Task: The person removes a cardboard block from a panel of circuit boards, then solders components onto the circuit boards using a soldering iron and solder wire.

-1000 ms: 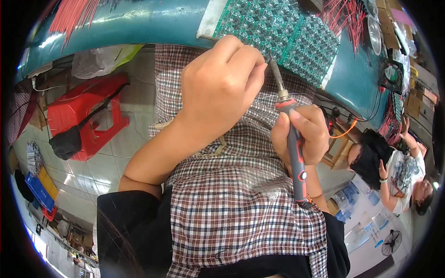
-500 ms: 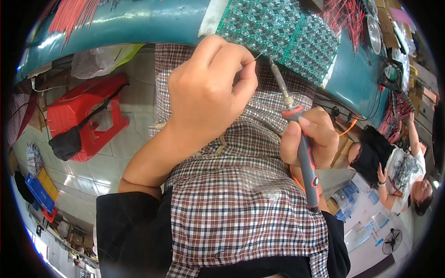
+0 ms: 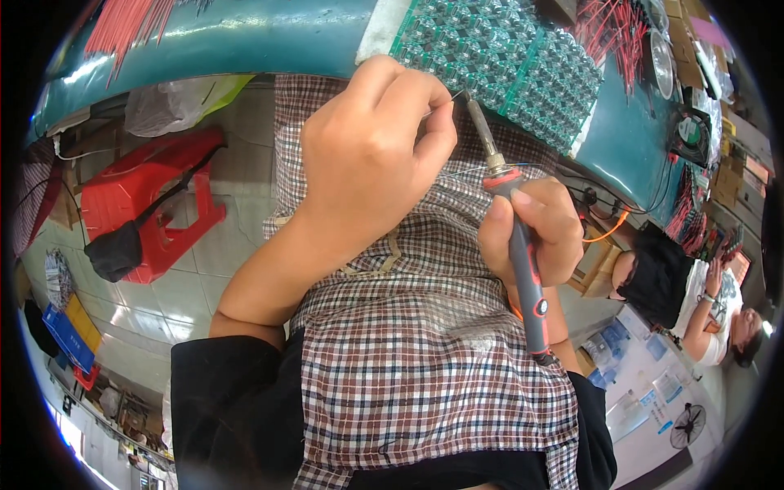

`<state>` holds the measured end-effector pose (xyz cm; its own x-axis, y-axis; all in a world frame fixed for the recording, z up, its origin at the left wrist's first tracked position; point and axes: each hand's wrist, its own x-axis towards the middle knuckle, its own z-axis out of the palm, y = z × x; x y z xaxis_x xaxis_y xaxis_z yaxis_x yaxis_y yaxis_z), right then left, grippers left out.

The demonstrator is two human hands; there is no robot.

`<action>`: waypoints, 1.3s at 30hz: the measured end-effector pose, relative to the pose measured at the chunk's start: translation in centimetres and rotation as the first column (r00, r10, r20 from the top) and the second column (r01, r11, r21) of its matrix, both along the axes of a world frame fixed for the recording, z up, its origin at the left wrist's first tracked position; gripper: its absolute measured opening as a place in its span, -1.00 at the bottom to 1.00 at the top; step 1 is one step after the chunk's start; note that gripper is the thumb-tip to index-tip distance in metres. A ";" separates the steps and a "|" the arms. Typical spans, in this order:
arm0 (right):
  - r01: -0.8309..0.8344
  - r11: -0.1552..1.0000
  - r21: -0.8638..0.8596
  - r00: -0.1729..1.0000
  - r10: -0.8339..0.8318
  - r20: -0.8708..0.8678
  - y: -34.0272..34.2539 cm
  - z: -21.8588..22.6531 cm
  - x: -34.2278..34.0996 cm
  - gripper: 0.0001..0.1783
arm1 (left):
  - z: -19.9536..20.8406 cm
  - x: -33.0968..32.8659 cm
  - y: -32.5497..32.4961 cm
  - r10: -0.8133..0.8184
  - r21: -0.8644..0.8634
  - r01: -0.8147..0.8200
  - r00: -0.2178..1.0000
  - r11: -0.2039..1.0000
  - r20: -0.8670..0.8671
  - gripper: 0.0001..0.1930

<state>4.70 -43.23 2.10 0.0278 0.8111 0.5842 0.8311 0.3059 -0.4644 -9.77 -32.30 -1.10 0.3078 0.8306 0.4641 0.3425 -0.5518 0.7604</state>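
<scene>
My right hand (image 3: 535, 233) is wrapped round the grey and red handle of a soldering iron (image 3: 529, 278), its metal tip pointing up and away. Pinched between thumb and forefinger of my left hand (image 3: 380, 143) is a thin wire (image 3: 452, 96), its end at the near edge of the circuit board panel (image 3: 490, 53). The iron's tip is right beside that wire end; whether they touch I cannot tell. The green panel is covered in small repeated parts and lies at the table's near edge. Most of the wire is hidden behind my left fingers.
Bundles of red wires (image 3: 126, 28) lie on the teal table (image 3: 269, 37) at far left, with more red wires (image 3: 608, 37) at far right. A small black fan (image 3: 692, 135) stands at the right. A red plastic stool (image 3: 151, 208) is on the left. A person (image 3: 710, 310) is at the right.
My right hand has moved the soldering iron left and slightly up, bringing its tip to the wire end. My left hand has barely shifted. The person at the right has lowered an outstretched arm.
</scene>
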 end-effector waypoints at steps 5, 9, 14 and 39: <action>0.024 1.000 -0.015 0.999 -0.023 0.048 -0.3 -0.1 -0.6 -0.66 | 0.3 -0.1 -0.2 -0.024 -0.054 0.022 0.999 0.998 -0.037 -0.88; 0.032 0.999 -0.042 0.997 -0.029 0.074 -0.1 0.2 -0.7 -0.65 | -0.1 0.1 -0.3 -0.026 -0.062 0.024 0.999 0.998 -0.031 -0.87; 0.016 0.999 -0.039 1.000 -0.015 0.019 -0.8 0.9 0.0 -0.65 | 1.0 -0.4 -0.1 -0.043 -0.080 0.042 0.999 0.996 -0.013 -0.89; 0.020 0.999 0.030 0.998 -0.018 -0.056 1.4 -0.2 0.9 -0.69 | 1.0 0.8 1.7 0.008 0.039 -0.006 0.998 0.999 -0.065 -0.89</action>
